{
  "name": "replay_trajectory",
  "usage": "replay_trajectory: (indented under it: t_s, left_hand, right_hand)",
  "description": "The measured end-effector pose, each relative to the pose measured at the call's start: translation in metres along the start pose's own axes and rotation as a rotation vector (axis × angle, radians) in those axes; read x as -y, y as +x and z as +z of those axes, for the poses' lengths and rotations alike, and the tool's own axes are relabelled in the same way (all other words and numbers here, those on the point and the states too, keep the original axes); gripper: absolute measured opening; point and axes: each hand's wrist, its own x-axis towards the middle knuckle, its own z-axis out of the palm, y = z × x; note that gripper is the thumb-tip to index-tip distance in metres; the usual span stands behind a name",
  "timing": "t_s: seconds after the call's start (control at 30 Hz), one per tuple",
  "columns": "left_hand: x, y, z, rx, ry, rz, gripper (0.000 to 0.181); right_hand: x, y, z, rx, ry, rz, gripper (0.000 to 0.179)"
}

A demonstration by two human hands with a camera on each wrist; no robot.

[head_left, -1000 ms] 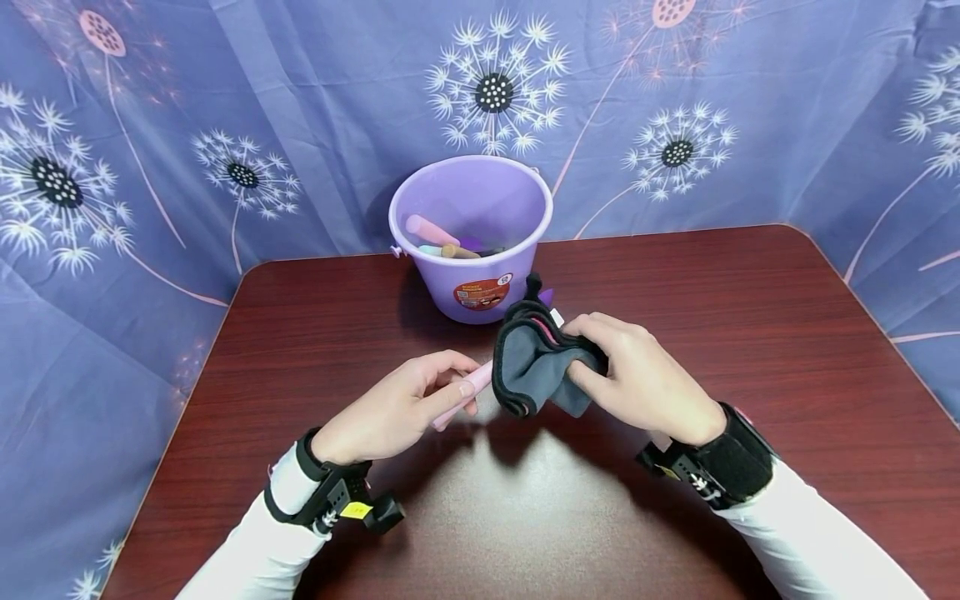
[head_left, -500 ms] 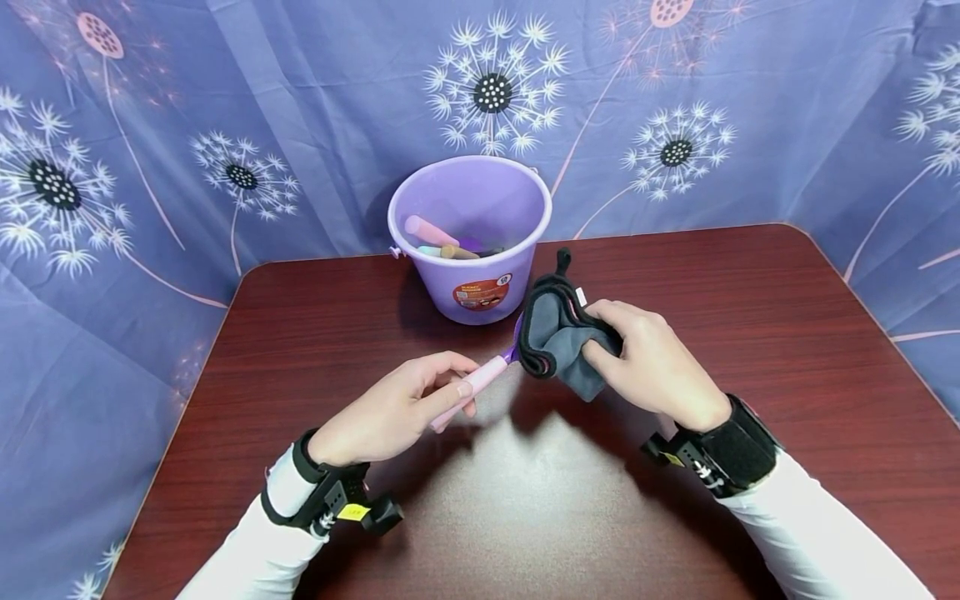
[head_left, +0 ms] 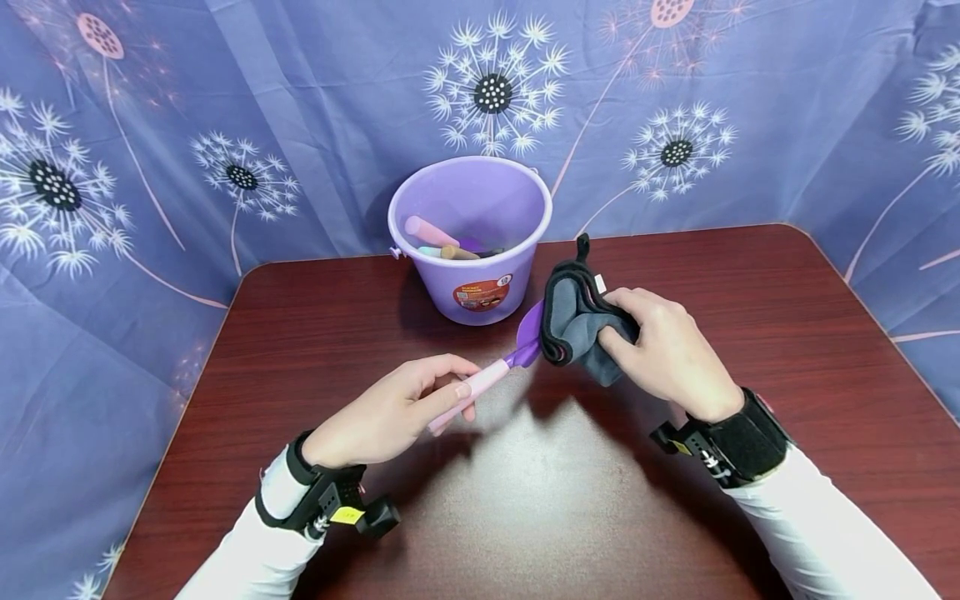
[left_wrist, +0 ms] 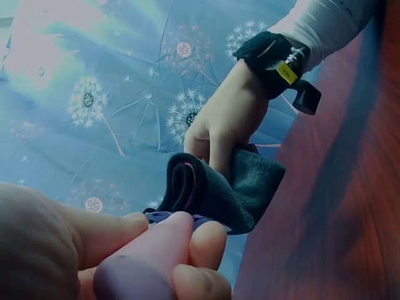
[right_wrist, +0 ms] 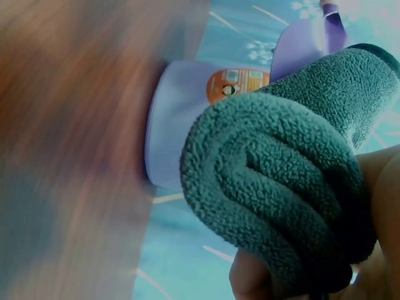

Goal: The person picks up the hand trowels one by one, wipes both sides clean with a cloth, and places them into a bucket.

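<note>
My left hand (head_left: 397, 412) grips the pink handle of a small toy shovel (head_left: 480, 382), whose purple blade points up and away to the right. In my right hand (head_left: 667, 346) is a folded grey cloth (head_left: 573, 325) with black edging and a hanging loop, pinched between thumb and fingers. The cloth lies close against the blade's right side and hides part of it; whether they touch I cannot tell. In the right wrist view the cloth's fuzzy folds (right_wrist: 269, 169) fill the middle, with the purple blade (right_wrist: 306, 44) behind. The left wrist view shows the handle (left_wrist: 147, 262) between thumb and fingers.
A light purple bucket (head_left: 480, 283) with an orange label stands at the back of the dark red wooden table (head_left: 300, 333). Inside it lie a pink handle (head_left: 430, 231), a tan handle (head_left: 459, 252) and other pieces. A blue dandelion-print curtain (head_left: 322, 125) hangs behind.
My right hand has moved the cloth rightward and slightly away along the shovel, uncovering the purple neck and part of the blade. The left hand holds almost still.
</note>
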Motion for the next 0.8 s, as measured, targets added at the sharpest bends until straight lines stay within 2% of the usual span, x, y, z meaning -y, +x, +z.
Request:
replay_trajectory:
  t_s: [0.37, 0.5, 0.8]
  left_hand:
    - [-0.0045, -0.0030, -0.0026, 0.029, 0.017, 0.030, 0.021]
    - [-0.0051, -0.0034, -0.0037, 0.045, -0.003, 0.048, 0.023]
    - [-0.0049, -0.0030, -0.0060, 0.082, -0.086, 0.063, 0.027]
  right_hand:
    - [-0.0018, -0.0025, -0.0028, -0.148, -0.188, -0.053, 0.028]
    - [-0.0029, -0.0032, -0.0034, -0.196, -0.247, -0.078, 0.031]
    - [-0.0076, 0.0000, -0.0045, -0.295, -0.306, -0.217, 0.035]
